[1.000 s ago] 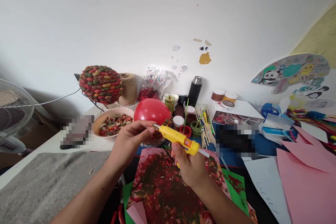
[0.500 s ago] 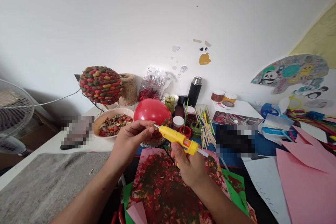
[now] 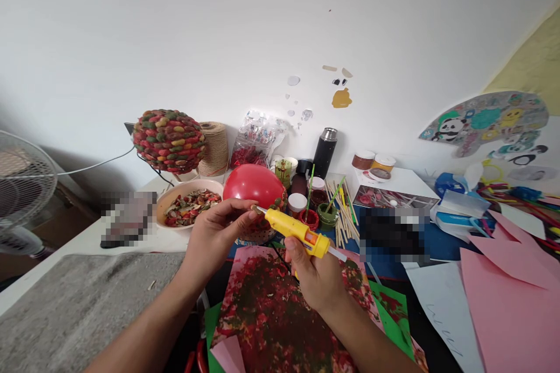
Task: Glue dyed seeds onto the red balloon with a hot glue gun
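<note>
My right hand (image 3: pixel 318 280) is wrapped round the handle of a yellow hot glue gun (image 3: pixel 293 229), with a clear glue stick jutting from its back. Between thumb and forefinger, my left hand (image 3: pixel 210 236) pinches a small greenish piece of shell (image 3: pixel 255 208), and the nozzle meets it or is very close. Just behind my fingers sits a red balloon (image 3: pixel 252 182), its lower side partly covered with coloured shell pieces and partly hidden by my hands. To the left, a pale bowl (image 3: pixel 163 222) holds many painted shells.
A finished-looking shell-covered ball (image 3: pixel 169 140) stands behind the bowl, by a twine spool (image 3: pixel 214 148). Paint jars (image 3: pixel 328 217), wooden sticks (image 3: pixel 345 224) and a black flask (image 3: pixel 325 152) are at the back. Paint-smeared paper (image 3: pixel 284 320) lies below my hands; pink sheets (image 3: pixel 507 297) lie right.
Hardly anything differs. Both hands keep their grips, and the glue gun's nozzle stays at the shell piece; the view has shifted very slightly.
</note>
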`<state>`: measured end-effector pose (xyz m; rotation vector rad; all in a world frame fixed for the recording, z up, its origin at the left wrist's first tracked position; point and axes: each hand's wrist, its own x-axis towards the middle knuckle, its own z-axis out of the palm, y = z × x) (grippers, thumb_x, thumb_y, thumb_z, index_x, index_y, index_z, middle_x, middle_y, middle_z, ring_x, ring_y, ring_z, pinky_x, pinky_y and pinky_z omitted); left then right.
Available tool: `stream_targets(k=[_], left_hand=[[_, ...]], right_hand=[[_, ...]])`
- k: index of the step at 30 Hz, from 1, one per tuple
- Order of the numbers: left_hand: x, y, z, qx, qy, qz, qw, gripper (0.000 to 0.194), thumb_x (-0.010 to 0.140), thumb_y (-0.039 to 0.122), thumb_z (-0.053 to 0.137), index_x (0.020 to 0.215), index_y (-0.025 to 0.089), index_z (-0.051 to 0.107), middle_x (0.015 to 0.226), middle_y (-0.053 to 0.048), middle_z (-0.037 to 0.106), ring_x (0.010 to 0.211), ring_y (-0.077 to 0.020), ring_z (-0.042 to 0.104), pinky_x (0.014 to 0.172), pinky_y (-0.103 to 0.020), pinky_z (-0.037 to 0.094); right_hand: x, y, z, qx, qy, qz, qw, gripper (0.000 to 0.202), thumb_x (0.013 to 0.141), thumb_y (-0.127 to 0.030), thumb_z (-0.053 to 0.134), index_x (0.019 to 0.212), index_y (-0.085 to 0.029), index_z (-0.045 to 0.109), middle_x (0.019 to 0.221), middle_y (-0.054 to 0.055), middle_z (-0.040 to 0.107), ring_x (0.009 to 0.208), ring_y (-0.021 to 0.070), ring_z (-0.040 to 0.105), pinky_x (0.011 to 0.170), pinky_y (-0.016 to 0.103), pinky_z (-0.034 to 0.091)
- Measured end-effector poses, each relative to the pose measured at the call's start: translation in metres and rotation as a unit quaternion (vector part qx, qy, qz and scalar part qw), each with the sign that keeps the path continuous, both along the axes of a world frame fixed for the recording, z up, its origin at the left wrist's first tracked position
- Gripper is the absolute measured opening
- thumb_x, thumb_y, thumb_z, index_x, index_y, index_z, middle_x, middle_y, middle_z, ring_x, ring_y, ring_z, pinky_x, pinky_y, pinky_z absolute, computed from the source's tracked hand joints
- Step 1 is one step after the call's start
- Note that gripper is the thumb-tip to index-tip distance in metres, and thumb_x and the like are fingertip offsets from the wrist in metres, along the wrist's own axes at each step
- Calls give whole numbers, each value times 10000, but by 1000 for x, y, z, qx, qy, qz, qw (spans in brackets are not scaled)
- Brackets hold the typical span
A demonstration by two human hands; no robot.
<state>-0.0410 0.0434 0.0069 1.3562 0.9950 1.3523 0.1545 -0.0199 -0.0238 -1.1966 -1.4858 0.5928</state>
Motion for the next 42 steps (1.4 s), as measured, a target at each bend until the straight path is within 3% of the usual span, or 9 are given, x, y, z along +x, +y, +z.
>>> stream_targets(k=[19,42], left_hand=[[-6,3,-11,94,80,47,991,353,834,543,894,971,219,865,932,-56,851,775,-204,767,732,-284,624],[-4,2,-10,114,102,49,987,290,871,513,862,960,237,864,928,-41,856,736,-179,746,686,-259,610]], right_hand=[[-1,2,1,13,-20,-5,1000,663,1067,-750,490,666,-238,620,481,-20,516,408,146,519,422,251,407],[0,2,1,24,-36,-12,999,664,1084,-721,480,667,-233,646,476,-16,535,396,144,538,408,241,408]])
